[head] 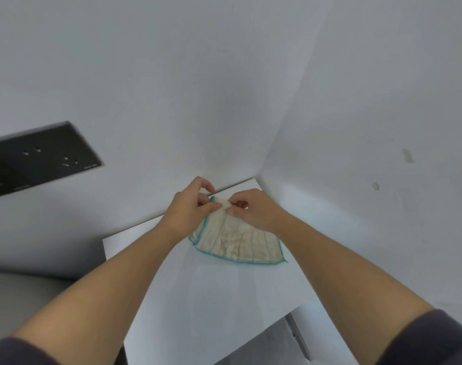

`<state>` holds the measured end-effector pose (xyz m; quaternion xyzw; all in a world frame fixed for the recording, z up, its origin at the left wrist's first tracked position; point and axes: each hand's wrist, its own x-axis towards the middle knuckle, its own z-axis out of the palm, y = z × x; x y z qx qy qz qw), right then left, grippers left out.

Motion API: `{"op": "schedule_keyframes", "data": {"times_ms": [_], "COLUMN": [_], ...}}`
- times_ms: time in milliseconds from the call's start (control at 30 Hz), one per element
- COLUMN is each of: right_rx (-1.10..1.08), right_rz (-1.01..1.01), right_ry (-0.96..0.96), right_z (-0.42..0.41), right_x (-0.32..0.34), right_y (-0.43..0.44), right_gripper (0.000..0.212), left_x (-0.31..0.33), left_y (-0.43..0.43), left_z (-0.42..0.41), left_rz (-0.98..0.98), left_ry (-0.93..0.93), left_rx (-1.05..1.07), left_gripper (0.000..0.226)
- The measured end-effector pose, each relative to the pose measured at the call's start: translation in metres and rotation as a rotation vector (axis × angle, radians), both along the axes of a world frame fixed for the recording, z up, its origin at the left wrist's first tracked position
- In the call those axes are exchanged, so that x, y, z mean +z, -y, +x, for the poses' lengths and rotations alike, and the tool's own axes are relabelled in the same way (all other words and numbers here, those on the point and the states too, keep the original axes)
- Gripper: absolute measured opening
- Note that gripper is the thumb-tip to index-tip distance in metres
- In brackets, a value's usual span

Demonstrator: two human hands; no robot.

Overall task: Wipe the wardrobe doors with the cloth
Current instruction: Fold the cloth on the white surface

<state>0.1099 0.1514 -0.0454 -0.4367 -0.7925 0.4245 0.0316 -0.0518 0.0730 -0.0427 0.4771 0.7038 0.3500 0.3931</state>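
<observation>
A cream cloth (240,243) with thin stripes and a teal edge lies on a white tabletop (198,299) set into a room corner. Its far corner is lifted off the surface. My left hand (190,206) pinches that raised corner between thumb and fingers. My right hand (251,209) pinches the same corner from the right, fingers curled over the fabric. The cloth's near edge stays flat on the top. No wardrobe door is in view.
White walls meet in a corner just behind the table. A black socket panel (40,159) is mounted on the left wall. The right wall (382,154) bears a few small marks. A grey surface (27,299) lies lower left, beside the table.
</observation>
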Motion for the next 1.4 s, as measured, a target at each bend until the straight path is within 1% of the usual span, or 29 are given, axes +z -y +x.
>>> {"op": "schedule_keyframes", "data": {"times_ms": [67, 133, 200, 267, 300, 333, 367, 400, 467, 533, 633, 700, 833, 900, 1000, 1067, 1100, 1200, 1300, 1367, 1400], "right_rx": [-0.035, -0.075, -0.099, -0.113, -0.122, -0.131, -0.136, -0.129, -0.095, -0.093, -0.181, -0.230, -0.320, -0.345, -0.328, -0.311, -0.302, -0.253, -0.168, -0.045, 0.020], "right_rz": [0.045, 0.062, 0.070, 0.066, 0.062, 0.058, 0.047, 0.033, 0.009, 0.038, 0.116, 0.158, 0.207, 0.225, 0.249, 0.253, 0.245, 0.194, 0.102, 0.048, 0.000], "right_ry": [0.005, -0.015, -0.043, -0.068, -0.084, -0.096, -0.099, -0.086, -0.029, 0.011, -0.026, -0.063, -0.197, -0.236, -0.217, -0.187, -0.160, -0.037, 0.079, 0.189, 0.247], "right_z": [0.003, 0.008, 0.013, 0.018, 0.020, 0.021, 0.023, 0.025, 0.028, 0.032, 0.037, 0.038, 0.036, 0.038, 0.046, 0.054, 0.058, 0.074, 0.094, 0.106, 0.110], "right_x": [0.017, 0.031, 0.042, 0.052, 0.056, 0.061, 0.065, 0.071, 0.078, 0.084, 0.095, 0.102, 0.117, 0.126, 0.131, 0.128, 0.123, 0.097, 0.061, 0.035, 0.024], "right_y": [-0.001, -0.002, -0.003, -0.002, -0.001, 0.000, 0.001, 0.002, 0.005, 0.006, 0.007, 0.008, 0.009, 0.010, 0.011, 0.017, 0.020, 0.036, 0.060, 0.076, 0.083], "right_gripper": [0.007, 0.009, 0.012, 0.014, 0.016, 0.017, 0.016, 0.016, 0.014, 0.019, 0.026, 0.022, 0.007, 0.005, 0.005, 0.007, 0.009, 0.010, 0.005, 0.007, 0.007], "left_x": [0.011, 0.017, 0.021, 0.025, 0.027, 0.029, 0.031, 0.036, 0.045, 0.054, 0.066, 0.073, 0.089, 0.096, 0.103, 0.100, 0.097, 0.078, 0.043, 0.015, 0.002], "left_y": [0.002, 0.006, 0.010, 0.013, 0.014, 0.014, 0.014, 0.015, 0.016, 0.016, 0.016, 0.014, 0.010, 0.011, 0.019, 0.028, 0.032, 0.050, 0.075, 0.093, 0.101], "left_z": [0.001, 0.002, 0.004, 0.007, 0.009, 0.012, 0.014, 0.016, 0.018, 0.018, 0.015, 0.013, 0.005, 0.003, 0.007, 0.011, 0.014, 0.025, 0.039, 0.049, 0.053], "left_rz": [-0.017, -0.058, -0.113, -0.142, -0.144, -0.138, -0.127, -0.105, -0.047, 0.004, 0.031, 0.054, 0.194, 0.233, 0.303, 0.318, 0.307, 0.194, 0.020, -0.124, -0.201], "left_ry": [0.035, -0.005, -0.151, -0.367, -0.448, -0.467, -0.432, -0.364, -0.268, -0.281, -0.401, -0.477, -0.593, -0.647, -0.744, -0.765, -0.759, -0.729, -0.699, -0.660, -0.616], "left_rx": [0.024, -0.033, -0.144, -0.248, -0.282, -0.287, -0.268, -0.236, -0.183, -0.170, -0.140, -0.128, -0.030, -0.004, -0.060, -0.094, -0.111, -0.175, -0.306, -0.419, -0.479], "left_gripper": [0.024, 0.027, 0.027, 0.017, 0.017, 0.017, 0.014, 0.010, 0.013, 0.015, 0.021, 0.023, 0.015, 0.014, 0.016, 0.017, 0.016, 0.015, 0.013, 0.012, 0.008]}}
